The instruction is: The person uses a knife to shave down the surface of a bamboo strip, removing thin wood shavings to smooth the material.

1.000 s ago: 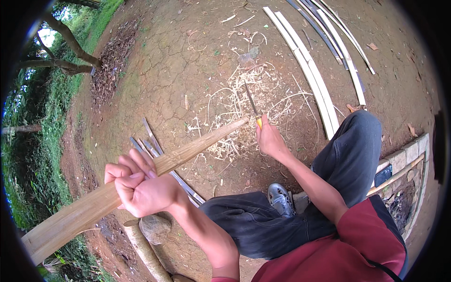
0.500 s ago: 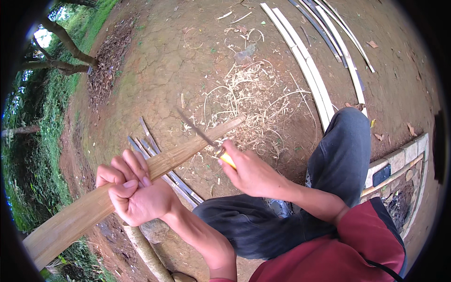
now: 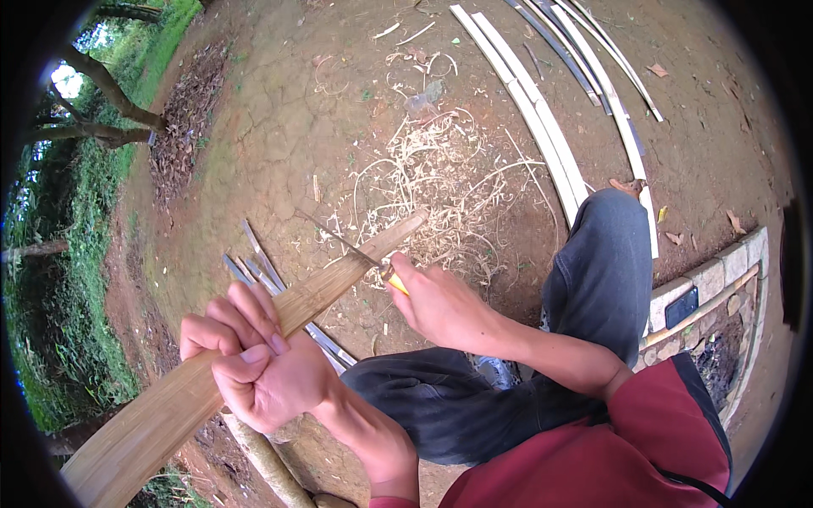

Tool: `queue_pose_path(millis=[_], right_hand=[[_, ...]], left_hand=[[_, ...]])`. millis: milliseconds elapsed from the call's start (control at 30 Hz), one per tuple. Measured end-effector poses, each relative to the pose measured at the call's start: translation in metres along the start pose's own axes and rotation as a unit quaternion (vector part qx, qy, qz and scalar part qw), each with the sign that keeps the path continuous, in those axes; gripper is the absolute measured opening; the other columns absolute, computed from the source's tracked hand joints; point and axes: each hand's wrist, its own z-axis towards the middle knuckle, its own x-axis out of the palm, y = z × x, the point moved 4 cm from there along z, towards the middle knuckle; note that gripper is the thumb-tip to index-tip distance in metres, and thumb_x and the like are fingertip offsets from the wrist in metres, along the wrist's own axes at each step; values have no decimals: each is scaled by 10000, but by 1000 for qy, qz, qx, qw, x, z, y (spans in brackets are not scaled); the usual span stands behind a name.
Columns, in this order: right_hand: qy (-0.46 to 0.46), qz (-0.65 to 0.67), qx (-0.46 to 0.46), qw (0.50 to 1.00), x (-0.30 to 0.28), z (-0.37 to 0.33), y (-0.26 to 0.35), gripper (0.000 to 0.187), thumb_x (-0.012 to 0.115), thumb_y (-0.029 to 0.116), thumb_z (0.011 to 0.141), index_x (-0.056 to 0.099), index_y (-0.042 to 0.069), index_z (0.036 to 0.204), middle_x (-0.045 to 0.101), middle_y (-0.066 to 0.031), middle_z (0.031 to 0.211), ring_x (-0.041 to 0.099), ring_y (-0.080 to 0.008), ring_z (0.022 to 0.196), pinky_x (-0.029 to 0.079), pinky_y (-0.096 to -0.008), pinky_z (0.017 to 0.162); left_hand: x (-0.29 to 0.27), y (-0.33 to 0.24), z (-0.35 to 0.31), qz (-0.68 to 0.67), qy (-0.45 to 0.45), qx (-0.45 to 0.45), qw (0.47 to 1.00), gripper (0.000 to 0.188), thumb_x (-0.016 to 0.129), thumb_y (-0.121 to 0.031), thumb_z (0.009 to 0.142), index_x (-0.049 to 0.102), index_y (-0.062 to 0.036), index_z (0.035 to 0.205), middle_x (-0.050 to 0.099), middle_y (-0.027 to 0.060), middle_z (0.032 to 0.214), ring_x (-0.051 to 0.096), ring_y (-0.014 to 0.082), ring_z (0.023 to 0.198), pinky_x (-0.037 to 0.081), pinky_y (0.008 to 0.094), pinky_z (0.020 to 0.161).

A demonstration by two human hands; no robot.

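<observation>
Right hand (image 3: 449, 310) is curled round a yellow-handled knife (image 3: 395, 283), left hand (image 3: 275, 377) fisted tight on a bamboo strip (image 3: 330, 286) slanting from their left out to the shavings pile (image 3: 440, 165). Blade (image 3: 347, 243) was past the tip abt a sec ago, now it's back across the strip nr the narrow end, so imo knife n wood are lined up, tho can't tell if they're touching. Pale strips (image 3: 522, 102) lie farther off, to the right.

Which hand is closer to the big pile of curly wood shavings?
Right. The right hand, holding the knife, is just below the shavings in the picture; the left hand is farther off, down to their left, gripping the wooden strip.
</observation>
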Motion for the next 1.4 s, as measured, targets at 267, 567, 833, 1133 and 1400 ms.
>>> queue_pose_path(millis=[267,567,833,1133,1400], right_hand=[[16,-4,104,994,20,7,-63,286,480,78,934,456,-144,1112,593,-218,585,626,-371,536,481,-457,478],[34,39,112,992,16,-4,-29,265,510,91,931,461,-127,1073,591,-224,583,597,-388,497,461,-470,480],[23,-4,46,999,7,-5,-30,306,486,67,932,457,-172,1120,611,-210,597,645,-347,559,507,-434,502],[26,6,35,999,25,-4,-30,410,444,67,943,414,-178,1271,540,-85,522,526,-201,418,408,-327,346],[-17,20,19,999,7,-26,-1,266,544,108,907,458,-67,1088,604,-264,636,628,-457,637,483,-524,566]], left_hand=[[8,-3,-11,9,30,2,1000,162,405,-1,569,283,-103,603,241,26,524,255,128,459,217,239,432],[6,-5,-12,-2,43,-10,999,169,402,6,561,281,-103,609,243,27,531,266,132,467,220,239,437],[6,-6,-13,-1,31,-7,1000,171,402,6,554,283,-104,611,236,28,522,249,134,454,234,241,435],[-10,-5,-10,19,3,3,1000,171,390,-9,548,266,-120,589,231,7,502,237,117,433,192,240,390],[-1,-8,-18,-3,11,14,1000,159,408,-7,569,287,-108,587,255,21,490,261,127,420,228,238,387]])
